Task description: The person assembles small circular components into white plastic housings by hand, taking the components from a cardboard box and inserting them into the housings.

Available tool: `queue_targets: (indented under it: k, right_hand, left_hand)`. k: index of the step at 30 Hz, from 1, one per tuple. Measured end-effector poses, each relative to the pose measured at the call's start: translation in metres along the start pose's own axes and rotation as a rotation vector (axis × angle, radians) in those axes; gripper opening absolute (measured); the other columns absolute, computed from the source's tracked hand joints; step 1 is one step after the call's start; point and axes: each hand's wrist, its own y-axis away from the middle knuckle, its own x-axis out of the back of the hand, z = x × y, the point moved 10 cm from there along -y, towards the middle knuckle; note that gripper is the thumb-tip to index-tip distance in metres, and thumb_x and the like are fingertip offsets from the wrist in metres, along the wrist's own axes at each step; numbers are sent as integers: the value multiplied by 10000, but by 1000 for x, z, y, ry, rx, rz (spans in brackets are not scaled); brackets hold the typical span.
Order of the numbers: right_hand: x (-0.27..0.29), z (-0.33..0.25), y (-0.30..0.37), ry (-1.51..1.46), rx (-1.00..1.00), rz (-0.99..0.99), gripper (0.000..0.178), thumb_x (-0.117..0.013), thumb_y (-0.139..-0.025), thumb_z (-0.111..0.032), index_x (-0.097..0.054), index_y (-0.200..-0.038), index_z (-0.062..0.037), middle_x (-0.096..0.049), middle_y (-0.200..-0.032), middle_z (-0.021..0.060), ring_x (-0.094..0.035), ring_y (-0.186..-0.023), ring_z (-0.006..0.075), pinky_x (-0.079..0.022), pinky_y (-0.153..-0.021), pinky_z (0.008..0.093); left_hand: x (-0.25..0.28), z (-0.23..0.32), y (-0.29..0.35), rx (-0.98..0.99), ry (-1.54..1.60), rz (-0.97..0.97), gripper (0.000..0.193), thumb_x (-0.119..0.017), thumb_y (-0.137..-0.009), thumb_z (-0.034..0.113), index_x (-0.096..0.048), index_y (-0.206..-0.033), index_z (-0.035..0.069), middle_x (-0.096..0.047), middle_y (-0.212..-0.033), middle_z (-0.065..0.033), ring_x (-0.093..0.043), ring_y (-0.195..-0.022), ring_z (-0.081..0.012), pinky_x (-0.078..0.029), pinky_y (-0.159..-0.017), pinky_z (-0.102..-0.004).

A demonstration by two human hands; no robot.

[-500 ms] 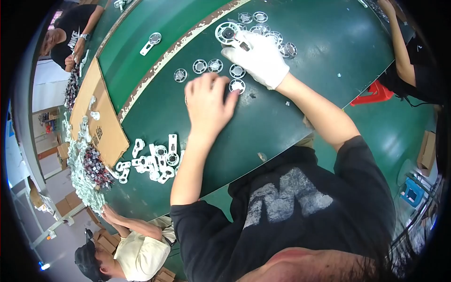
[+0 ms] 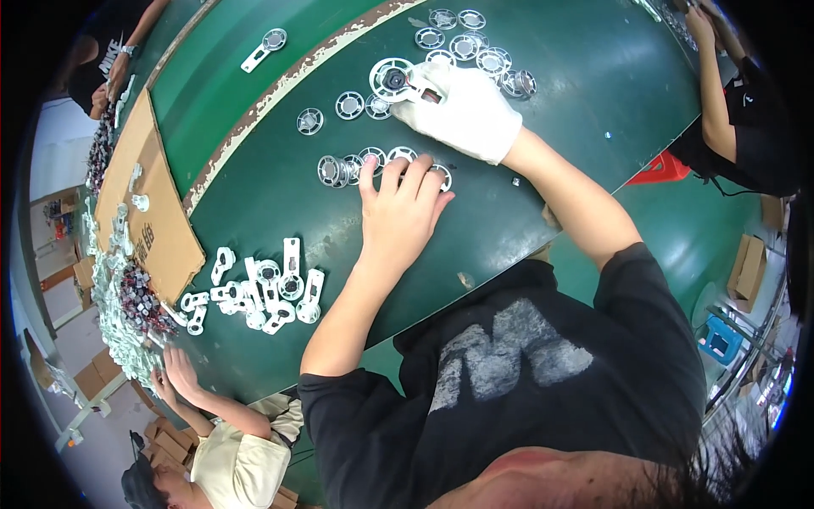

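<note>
Two hands among small metal discs on a green table [image 2: 593, 76].

Bare left hand [image 2: 398, 212] lies fingers spread over discs [image 2: 339, 170], hiding some; at one o'clock the gloved right hand [image 2: 462, 110] pinches a large white spoked wheel [image 2: 392, 79], its fingertips hard to make out.

Bare left hand [image 2: 398, 212] flat, fingers spread, palm down. White-gloved right hand [image 2: 462, 110] curled in a grip (forearm extended).

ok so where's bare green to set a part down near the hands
Bare table lies right of the gloved right hand, toward the far edge. Another bare patch lies between the left hand and the pile of white brackets. It is crowded along the row of round silver discs at the fingertips and the disc cluster beyond the glove.
</note>
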Motion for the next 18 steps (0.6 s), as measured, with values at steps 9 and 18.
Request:
queue_targets:
  k: [9,18]
  right_hand:
    - [-9,9,2,-163,-231,-133,303,-715,-858,-366,-698,-1020,-111,-687,-830,73,-675,-727,305,-549,-687,400]
    - [-34,1,13,-186,-303,-354,468,-655,-858,-480,-712,-1144,-114,-739,-900,145,-719,-846,355,-562,-793,418]
  left_hand:
    - [19,3,8,-74,145,-39,249,-770,-838,330,-614,-809,138,-597,-712,-3,-564,-762,-194,-423,-918,-391]
    - [25,-30,26,89,105,13,320,-796,-796,332,-690,-1006,117,-620,-919,-33,-603,-832,-243,-441,-776,-381]
